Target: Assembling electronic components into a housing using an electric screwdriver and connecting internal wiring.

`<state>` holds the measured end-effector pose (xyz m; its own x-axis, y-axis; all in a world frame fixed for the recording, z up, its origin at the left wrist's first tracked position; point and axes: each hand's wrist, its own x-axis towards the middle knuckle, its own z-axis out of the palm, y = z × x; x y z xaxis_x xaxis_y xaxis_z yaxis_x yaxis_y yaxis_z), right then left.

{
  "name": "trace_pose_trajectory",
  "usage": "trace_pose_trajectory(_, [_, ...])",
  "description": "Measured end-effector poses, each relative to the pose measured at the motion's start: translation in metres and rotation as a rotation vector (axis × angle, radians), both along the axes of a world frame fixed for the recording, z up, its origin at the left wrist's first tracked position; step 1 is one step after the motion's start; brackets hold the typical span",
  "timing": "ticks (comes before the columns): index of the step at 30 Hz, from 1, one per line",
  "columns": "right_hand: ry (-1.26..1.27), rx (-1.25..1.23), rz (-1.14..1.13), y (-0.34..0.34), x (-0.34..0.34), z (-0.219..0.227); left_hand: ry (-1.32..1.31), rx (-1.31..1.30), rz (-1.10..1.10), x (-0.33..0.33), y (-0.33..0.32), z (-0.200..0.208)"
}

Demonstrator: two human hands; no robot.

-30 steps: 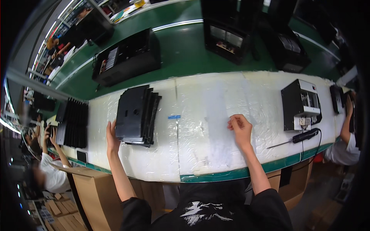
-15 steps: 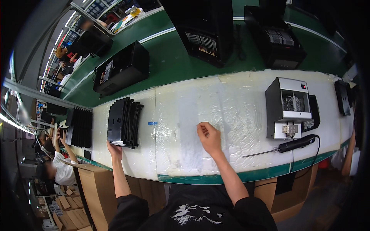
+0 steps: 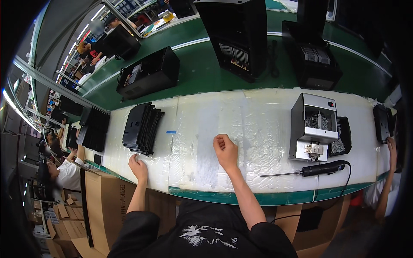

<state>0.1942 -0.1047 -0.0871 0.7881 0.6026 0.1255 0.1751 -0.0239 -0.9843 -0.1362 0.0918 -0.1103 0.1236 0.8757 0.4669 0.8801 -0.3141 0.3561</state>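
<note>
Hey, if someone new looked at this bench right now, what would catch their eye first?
Probably the silver-and-black machine on the right of the pale worktop, with a black corded screwdriver lying in front. Next, the stack of black panels on the left, the left hand by its near edge. Behind, large black cases stand on a green surface.

Wide fisheye view from head height, down onto workbench (image 3: 189, 159)

Panel stack (image 3: 140, 129) left of screw feeder (image 3: 320, 134); screwdriver (image 3: 323, 169) before feeder.
</note>
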Motion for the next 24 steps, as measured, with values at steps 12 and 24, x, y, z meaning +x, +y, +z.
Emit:
trace_pose_trajectory(12, [0.129, 0.042, 0.001, 0.005, -0.001, -0.007, 0.023, -0.017, 0.002, -0.003, 0.001, 0.0])
trace_pose_trajectory(24, [0.052, -0.073, 0.012, 0.001, -0.005, -0.004, -0.318, -0.094, 0.0, -0.004, -0.006, 0.007])
